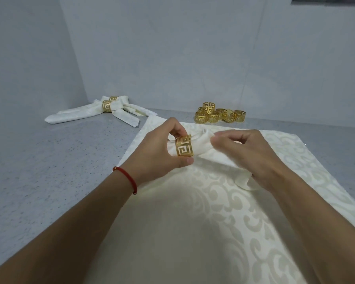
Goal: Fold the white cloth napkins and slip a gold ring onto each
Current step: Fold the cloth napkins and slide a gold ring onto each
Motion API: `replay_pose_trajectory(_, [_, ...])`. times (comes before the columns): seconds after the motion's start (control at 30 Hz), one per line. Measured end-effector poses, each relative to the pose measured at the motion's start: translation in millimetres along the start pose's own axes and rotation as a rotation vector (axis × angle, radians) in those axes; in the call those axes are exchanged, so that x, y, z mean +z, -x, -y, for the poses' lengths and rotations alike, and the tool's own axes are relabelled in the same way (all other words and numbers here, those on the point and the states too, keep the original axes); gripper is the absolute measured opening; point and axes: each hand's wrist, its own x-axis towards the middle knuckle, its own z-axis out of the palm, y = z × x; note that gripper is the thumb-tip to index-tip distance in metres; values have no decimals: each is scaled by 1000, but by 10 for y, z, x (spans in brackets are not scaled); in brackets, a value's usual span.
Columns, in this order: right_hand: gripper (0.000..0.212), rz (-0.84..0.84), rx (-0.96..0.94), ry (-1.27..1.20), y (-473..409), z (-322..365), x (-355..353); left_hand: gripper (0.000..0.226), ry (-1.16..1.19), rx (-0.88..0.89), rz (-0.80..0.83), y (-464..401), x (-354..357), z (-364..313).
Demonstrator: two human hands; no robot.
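My left hand (162, 150) pinches a gold ring (184, 148) with a key pattern between thumb and fingers. A rolled white napkin (203, 145) passes through the ring, and a short end pokes out on the ring's left. My right hand (248, 152) grips the napkin's bunched body just right of the ring, with its loose tail hanging below the palm. Both hands hover over a flat white patterned cloth (223, 212) spread on the table.
Two folded napkins with gold rings (108, 108) lie at the back left near the wall corner. A heap of several loose gold rings (219, 115) sits at the back by the wall. The grey speckled tabletop (49, 160) runs along the left.
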Motion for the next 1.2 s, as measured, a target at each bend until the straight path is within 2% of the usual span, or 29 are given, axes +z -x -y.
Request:
replay_pose_trajectory(0.1, [26, 94, -169, 234, 43, 31, 44, 49, -27, 28, 5, 9, 35, -7])
replay_pose_trajectory(0.17, [26, 86, -257, 351, 39, 39, 64, 48, 10, 7, 21, -2, 23, -4])
replay_pose_trajectory(0.23, [20, 61, -267, 394, 22, 34, 44, 39, 105, -27, 41, -11, -35, -6])
replay_pose_trajectory(0.27, [15, 60, -255, 361, 16, 24, 25, 35, 172, -51, 56, -9, -68, -8])
replay_pose_trajectory(0.33, [13, 93, -232, 244, 25, 11, 8, 41, 290, -91, 101, 1, -114, -26])
replay_pose_trajectory(0.43, [14, 63, -245, 149, 39, 32, 41, 51, 282, -89, 104, 22, -130, -84])
replay_pose_trajectory(0.57, [28, 42, -104, 19, 58, 103, 20, 43, 295, -161, 124, 41, -145, -136])
replay_pose_trajectory(0.7, [31, 81, -24, 137, 66, 109, 0, 35, 203, -375, 233, -19, -174, -122])
replay_pose_trajectory(0.8, [34, 164, 46, 361, 48, 141, -62, 43, 193, -433, 307, -89, -272, -146])
replay_pose_trajectory(0.87, [34, 249, 83, 554, 21, 193, -141, 40, 156, -470, 386, -109, -353, -198])
replay_pose_trajectory(0.93, [32, 317, 113, 660, 9, 205, -168, 39, 44, -462, 435, -93, -371, -204])
replay_pose_trajectory(1.03, [33, 378, 140, 805, 46, 142, -116, 49, -289, -409, 446, -15, -330, -118])
replay_pose_trajectory(1.13, [39, 363, 144, 862, 48, 110, -129, 44, -294, -442, 414, 87, -388, -69])
replay_pose_trajectory(1.2, [40, 256, 73, 847, 22, 118, -134, 35, -200, -502, 372, 115, -442, -69])
